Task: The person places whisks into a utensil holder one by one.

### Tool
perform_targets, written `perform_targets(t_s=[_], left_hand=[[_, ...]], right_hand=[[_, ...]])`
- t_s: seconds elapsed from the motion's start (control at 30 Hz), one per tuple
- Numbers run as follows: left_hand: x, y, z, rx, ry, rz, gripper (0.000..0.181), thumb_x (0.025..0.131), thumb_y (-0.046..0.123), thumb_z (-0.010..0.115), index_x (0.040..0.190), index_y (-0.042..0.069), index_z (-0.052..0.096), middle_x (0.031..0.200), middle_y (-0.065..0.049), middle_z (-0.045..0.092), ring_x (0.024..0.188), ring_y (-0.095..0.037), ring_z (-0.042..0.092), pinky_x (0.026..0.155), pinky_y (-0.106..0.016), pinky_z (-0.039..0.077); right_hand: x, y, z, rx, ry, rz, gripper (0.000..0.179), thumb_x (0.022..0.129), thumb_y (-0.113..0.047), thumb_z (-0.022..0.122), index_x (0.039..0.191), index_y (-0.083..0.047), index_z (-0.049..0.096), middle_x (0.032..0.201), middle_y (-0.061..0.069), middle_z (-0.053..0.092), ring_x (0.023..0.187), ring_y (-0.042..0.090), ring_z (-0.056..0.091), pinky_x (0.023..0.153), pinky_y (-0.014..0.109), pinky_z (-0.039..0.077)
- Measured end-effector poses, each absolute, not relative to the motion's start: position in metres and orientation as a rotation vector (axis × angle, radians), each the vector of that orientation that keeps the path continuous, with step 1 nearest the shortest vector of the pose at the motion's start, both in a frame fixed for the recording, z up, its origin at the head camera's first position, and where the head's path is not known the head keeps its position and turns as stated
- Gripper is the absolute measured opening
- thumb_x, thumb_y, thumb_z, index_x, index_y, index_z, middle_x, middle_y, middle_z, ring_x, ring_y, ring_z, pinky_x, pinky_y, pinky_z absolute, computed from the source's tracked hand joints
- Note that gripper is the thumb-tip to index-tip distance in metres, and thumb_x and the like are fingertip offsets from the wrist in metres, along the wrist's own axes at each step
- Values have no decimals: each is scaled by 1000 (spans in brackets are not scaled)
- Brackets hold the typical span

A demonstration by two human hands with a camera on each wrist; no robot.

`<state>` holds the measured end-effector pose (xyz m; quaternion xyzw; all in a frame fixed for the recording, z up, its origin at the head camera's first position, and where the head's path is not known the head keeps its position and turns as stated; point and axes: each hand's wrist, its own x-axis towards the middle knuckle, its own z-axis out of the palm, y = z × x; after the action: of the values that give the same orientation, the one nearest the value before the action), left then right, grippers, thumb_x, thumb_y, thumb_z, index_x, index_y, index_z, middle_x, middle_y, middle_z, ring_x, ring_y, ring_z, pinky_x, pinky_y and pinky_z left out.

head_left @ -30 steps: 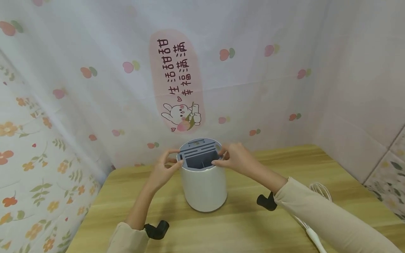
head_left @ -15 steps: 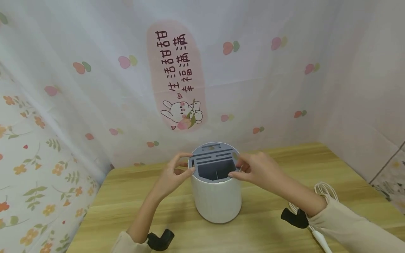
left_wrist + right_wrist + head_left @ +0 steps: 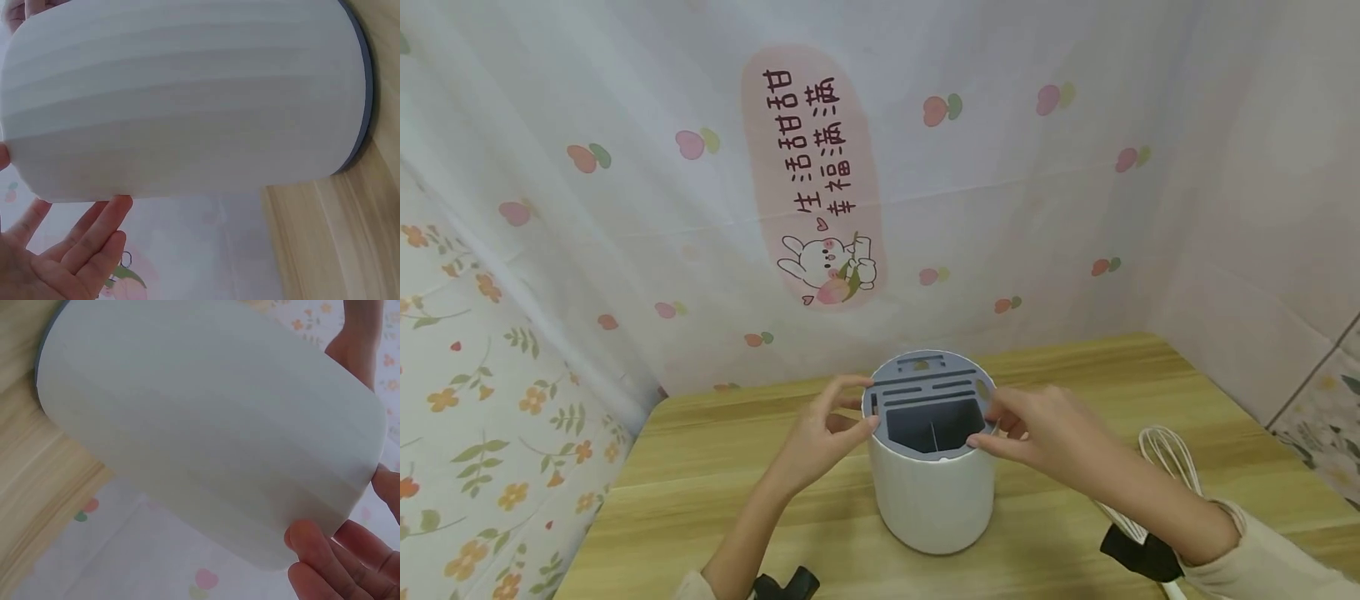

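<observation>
A white, round utensil holder (image 3: 932, 504) stands upright on the wooden table, its grey-blue top (image 3: 925, 362) cut with slots and one larger divided opening. My left hand (image 3: 822, 433) grips the left side of its rim, thumb toward the front and fingers farther back. On the opposite side, my right hand (image 3: 1037, 429) holds the rim in the same way, its thumb at the front edge. Both wrist views show the holder's white wall close up, with fingertips of the left hand (image 3: 75, 256) and right hand (image 3: 337, 562) against it near the top.
A whisk (image 3: 1172, 454) with a white handle lies to the right, partly covered by my right forearm. Behind the wooden table (image 3: 700, 467) hangs a printed curtain (image 3: 1000, 208). Black wrist mounts (image 3: 1138, 554) sit on both forearms.
The utensil holder has shifted to the right and nearer to me, with both hands staying at its rim. My right forearm has moved over the whisk's handle, and more of its wires show.
</observation>
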<state>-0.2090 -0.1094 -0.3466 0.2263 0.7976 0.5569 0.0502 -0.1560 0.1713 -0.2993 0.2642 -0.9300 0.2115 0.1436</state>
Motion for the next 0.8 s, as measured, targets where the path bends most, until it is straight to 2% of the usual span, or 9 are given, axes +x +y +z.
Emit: perform_targets(t_s=[0.2, 0.43, 0.8], left_hand=[[-197, -105, -345, 668, 2391, 1725, 42, 85, 27, 66, 123, 33, 49, 114, -7, 58, 87, -18, 65, 74, -37, 51], [-188, -104, -346, 689, 2383, 1743, 42, 85, 25, 66, 123, 31, 49, 113, -8, 59, 87, -22, 65, 75, -36, 51], [-186, -103, -347, 699, 2409, 1723, 42, 86, 27, 65, 125, 28, 48, 115, -9, 58, 88, -21, 64, 75, -37, 50]], right_hand=[[-144, 176, -301, 784, -2644, 617, 21, 78, -34, 72, 79, -17, 60, 69, -14, 60, 61, -3, 57, 54, 18, 46], [-132, 180, -299, 761, -2655, 594, 22, 80, -38, 69, 80, -19, 59, 70, -15, 61, 63, -2, 57, 54, 20, 46], [-143, 201, -297, 678, -2723, 677, 13, 85, -32, 65, 86, -19, 66, 74, -15, 64, 68, 3, 61, 59, 25, 49]])
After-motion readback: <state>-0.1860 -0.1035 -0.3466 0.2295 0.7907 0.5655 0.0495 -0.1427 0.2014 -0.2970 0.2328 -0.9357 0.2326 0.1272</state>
